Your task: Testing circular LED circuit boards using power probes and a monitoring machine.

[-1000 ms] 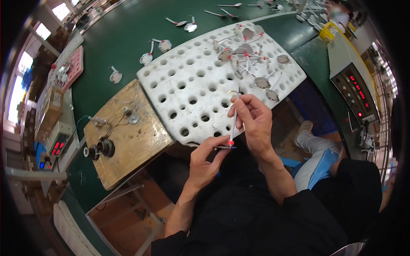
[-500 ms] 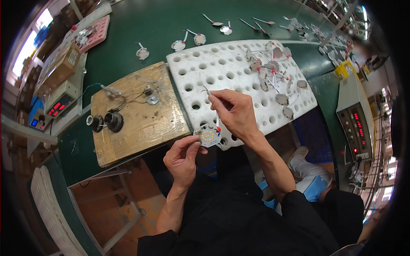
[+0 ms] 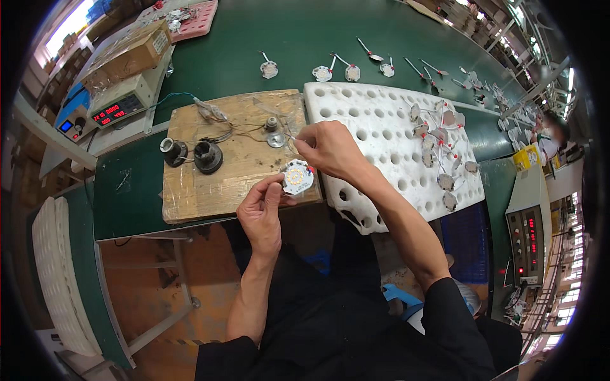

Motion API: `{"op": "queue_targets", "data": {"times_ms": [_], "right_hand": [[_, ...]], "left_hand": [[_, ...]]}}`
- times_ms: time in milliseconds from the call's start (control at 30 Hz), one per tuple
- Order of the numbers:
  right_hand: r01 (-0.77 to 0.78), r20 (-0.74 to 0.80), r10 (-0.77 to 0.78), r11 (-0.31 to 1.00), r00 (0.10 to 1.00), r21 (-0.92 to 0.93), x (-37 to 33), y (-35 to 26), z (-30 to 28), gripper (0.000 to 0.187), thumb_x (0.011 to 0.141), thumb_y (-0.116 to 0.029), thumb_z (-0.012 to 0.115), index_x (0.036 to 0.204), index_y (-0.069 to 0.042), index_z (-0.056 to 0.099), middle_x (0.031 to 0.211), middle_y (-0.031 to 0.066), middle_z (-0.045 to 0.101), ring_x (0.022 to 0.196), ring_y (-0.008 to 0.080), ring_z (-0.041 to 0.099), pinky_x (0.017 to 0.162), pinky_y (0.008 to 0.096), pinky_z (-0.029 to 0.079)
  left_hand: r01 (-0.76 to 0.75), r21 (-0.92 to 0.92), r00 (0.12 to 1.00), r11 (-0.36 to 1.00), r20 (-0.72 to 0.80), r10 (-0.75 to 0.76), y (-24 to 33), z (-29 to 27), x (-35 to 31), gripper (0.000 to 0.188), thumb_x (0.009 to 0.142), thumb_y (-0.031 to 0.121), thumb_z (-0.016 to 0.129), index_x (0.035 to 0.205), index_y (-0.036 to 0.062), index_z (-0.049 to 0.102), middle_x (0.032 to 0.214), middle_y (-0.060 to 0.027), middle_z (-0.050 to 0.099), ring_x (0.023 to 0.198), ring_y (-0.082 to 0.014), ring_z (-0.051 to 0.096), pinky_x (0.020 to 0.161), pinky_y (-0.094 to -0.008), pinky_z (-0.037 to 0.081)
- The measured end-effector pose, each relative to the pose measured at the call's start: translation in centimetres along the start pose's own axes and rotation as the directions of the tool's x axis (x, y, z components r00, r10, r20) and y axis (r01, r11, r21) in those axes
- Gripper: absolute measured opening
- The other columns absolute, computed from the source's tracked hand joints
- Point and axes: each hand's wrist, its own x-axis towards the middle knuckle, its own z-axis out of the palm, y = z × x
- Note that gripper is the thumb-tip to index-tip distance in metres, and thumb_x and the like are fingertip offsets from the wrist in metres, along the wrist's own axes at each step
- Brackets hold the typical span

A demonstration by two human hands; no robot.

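Note:
Between thumb and fingers of my left hand (image 3: 259, 216) is an LED board (image 3: 297, 178), a white octagonal plate with a ring of yellow chips facing up and a red spot at its edge. My right hand (image 3: 333, 151) is closed just above it, pinching the board's wire lead, which the fingers mostly hide. Its fingertips are close to a round metal contact (image 3: 276, 140) and a small lamp socket (image 3: 272, 124) on the tape-covered board (image 3: 244, 181). Two black sockets (image 3: 208, 157) stand at that board's left.
A white foam tray with holes (image 3: 381, 134) lies at right, several wired LED boards (image 3: 438, 136) heaped on it. More lie along the green table (image 3: 286, 32). Meters with red digits stand at left (image 3: 114, 108) and right (image 3: 530, 238). A cardboard box (image 3: 130, 51) sits at far left.
Both hands have shifted, relative to the table, from over the foam tray's edge to the tape-covered board. My right fingertips are now by the metal contact. The whole view has turned.

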Motion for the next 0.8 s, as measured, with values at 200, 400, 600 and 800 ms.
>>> {"op": "queue_targets", "data": {"times_ms": [200, 400, 600, 800], "right_hand": [[0.0, 0.04, 0.001, 1.0, 0.999, -0.027, 2.6, -0.2, 1.1, 0.022, 0.079, -0.018, 0.063, 0.082, 0.002, 0.071, 0.067, 0.0181, 0.066, 0.059, 0.0307, 0.064, 0.06, 0.039, 0.051], [-0.16, 0.198, 0.201, 0.966, 0.959, -0.205, 3.9, 1.2, 2.5, 0.021, 0.083, -0.018, 0.062, 0.092, -0.002, 0.073, 0.08, 0.0148, 0.071, 0.076, 0.0279, 0.069, 0.074, 0.0379, 0.055], [-0.082, 0.107, 0.11, 0.967, 0.988, -0.243, 4.8, 5.8, 5.2, 0.009, 0.071, -0.008, 0.065, 0.066, -0.003, 0.06, 0.064, 0.0176, 0.061, 0.059, 0.032, 0.064, 0.056, 0.0403, 0.05], [0.183, -0.137, -0.19, 0.981, 0.972, -0.063, 4.6, 11.7, 5.0, 0.016, 0.075, -0.016, 0.065, 0.065, -0.004, 0.061, 0.063, 0.0157, 0.06, 0.058, 0.0364, 0.059, 0.054, 0.0435, 0.046]], "left_hand": [[-0.025, 0.107, 0.999, 0.994, -0.032, 0.028, 0.7, -0.5, 1.1, 0.031, 0.086, -0.004, 0.069, 0.116, -0.0063, 0.06, 0.097, -0.0103, 0.068, 0.078, -0.0113, 0.065, 0.07, -0.0237, 0.057], [0.003, 0.084, 0.997, 0.996, -0.073, 0.003, 0.2, -1.4, 1.6, 0.022, 0.085, -0.006, 0.069, 0.105, -0.0048, 0.06, 0.096, -0.012, 0.068, 0.085, -0.0127, 0.066, 0.067, -0.0227, 0.057], [-0.319, 0.436, 0.902, 0.841, -0.133, 0.411, 0.2, -1.6, 0.6, 0.015, 0.086, 0.011, 0.07, 0.095, -0.0003, 0.067, 0.084, -0.0019, 0.066, 0.075, -0.0112, 0.057, 0.072, -0.0279, 0.049], [-0.125, 0.289, 0.982, 0.949, -0.098, 0.16, -0.4, 0.0, 1.5, 0.008, 0.087, 0.004, 0.069, 0.094, 0.002, 0.067, 0.082, 0.002, 0.063, 0.074, -0.0067, 0.054, 0.07, -0.0246, 0.048]]}}
